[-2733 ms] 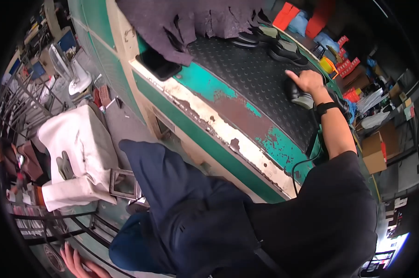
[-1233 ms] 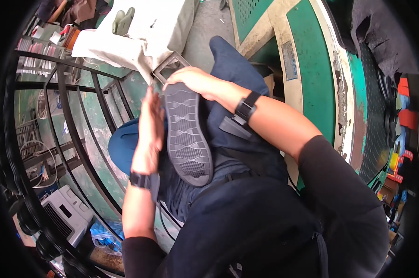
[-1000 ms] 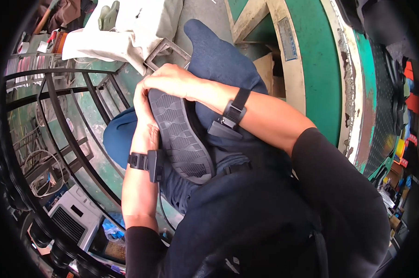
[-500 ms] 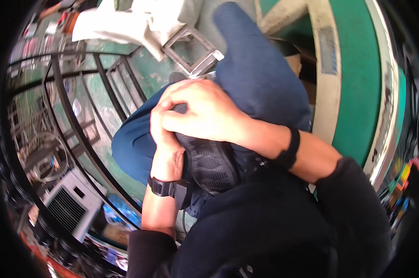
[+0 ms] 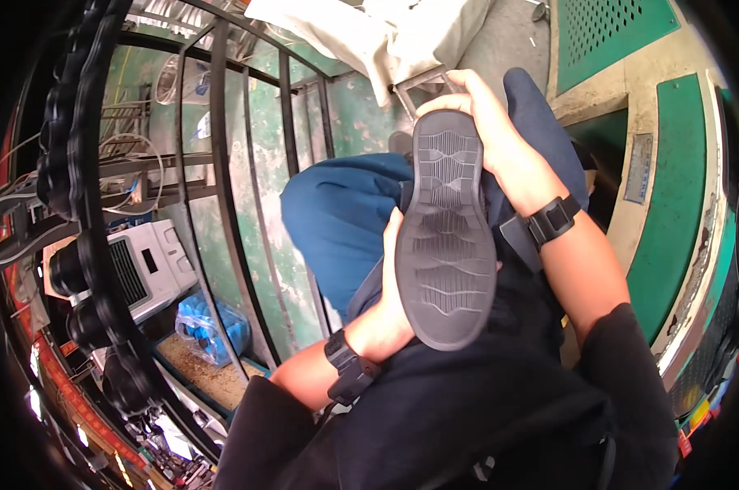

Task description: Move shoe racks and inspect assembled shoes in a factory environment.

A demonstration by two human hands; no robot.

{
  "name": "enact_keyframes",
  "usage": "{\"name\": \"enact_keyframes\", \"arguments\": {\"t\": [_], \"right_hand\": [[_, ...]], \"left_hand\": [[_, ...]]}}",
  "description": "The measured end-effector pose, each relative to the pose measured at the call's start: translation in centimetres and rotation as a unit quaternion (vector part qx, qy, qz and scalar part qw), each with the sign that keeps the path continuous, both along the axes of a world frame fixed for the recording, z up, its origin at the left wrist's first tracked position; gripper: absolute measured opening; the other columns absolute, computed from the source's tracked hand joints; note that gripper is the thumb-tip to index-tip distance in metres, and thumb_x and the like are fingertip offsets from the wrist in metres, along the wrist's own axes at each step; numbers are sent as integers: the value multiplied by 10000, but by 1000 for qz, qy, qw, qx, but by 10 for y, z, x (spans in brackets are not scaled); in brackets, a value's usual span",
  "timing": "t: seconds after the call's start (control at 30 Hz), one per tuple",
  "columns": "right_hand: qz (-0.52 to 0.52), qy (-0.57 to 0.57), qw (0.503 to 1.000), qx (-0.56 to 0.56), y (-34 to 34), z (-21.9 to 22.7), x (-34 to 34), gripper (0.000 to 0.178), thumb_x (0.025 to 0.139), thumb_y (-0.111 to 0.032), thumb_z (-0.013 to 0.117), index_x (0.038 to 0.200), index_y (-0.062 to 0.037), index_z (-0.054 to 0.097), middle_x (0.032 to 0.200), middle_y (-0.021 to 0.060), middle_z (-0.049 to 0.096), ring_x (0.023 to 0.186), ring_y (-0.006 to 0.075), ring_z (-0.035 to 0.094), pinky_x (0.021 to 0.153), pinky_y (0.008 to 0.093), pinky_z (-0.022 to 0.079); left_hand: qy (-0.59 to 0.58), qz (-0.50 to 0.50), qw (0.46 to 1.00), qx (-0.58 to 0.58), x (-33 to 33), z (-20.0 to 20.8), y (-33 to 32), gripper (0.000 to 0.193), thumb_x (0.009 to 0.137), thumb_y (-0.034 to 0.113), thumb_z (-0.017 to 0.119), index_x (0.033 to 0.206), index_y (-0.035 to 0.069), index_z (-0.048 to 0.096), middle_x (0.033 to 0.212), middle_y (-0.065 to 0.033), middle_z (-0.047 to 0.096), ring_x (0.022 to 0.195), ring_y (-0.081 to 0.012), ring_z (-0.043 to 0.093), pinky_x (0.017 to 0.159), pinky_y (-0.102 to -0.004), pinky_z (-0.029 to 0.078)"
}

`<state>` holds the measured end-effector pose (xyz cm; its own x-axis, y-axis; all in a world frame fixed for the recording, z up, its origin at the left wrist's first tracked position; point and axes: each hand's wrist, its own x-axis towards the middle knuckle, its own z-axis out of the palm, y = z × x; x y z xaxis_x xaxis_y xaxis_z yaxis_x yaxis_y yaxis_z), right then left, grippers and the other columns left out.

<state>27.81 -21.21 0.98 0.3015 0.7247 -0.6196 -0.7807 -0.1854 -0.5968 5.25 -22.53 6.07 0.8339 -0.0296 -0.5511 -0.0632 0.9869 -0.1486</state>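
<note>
A black shoe (image 5: 446, 245) is in front of my body, over my lap, with its ridged sole turned toward me and its narrower end pointing away. My left hand (image 5: 391, 302) holds it along the near left side, the thumb lying up that edge and the other fingers hidden behind it. At the far end, my right hand (image 5: 490, 122) grips the shoe from the right, with some fingers reaching past its tip. The upper of the shoe is hidden. My blue trouser legs (image 5: 337, 212) are beneath and beyond it.
A black metal frame (image 5: 222, 163) stands close on my left. Past it are a pale boxy appliance (image 5: 153, 265) and a blue plastic bag (image 5: 210, 331). A green and cream machine (image 5: 672, 204) borders my right side. White cloth (image 5: 361, 33) hangs ahead.
My hands were together over the far end of a dark sole; now they are apart, on either side of the shoe, and its whole sole shows. The view has shifted.
</note>
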Motion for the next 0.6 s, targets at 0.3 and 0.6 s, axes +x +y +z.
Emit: {"name": "enact_keyframes", "arguments": {"t": [0.3, 0.6], "right_hand": [[88, -18, 995, 50, 15, 53, -40, 436, 1016, -384, 500, 989, -24, 744, 943, 103, 744, 868, 165, 679, 836, 317, 530], [10, 97, 974, 206, -71, -90, 3, 326, 1070, -229, 462, 1275, -31, 621, 1202, 81, 681, 1051, 212, 655, 981, 325, 511]], "left_hand": [[-41, 65, 997, 17, -22, 37, -16, 886, 924, 767, 394, 1427, 46, 508, 1303, -255, 606, 1131, -425, 633, 1008, -570, 518], [3, -78, 971, 228, -31, 65, -10, 929, 834, 379, 749, 1570, 45, 292, 1552, -230, 405, 1386, -378, 474, 1128, -515, 430]]}}
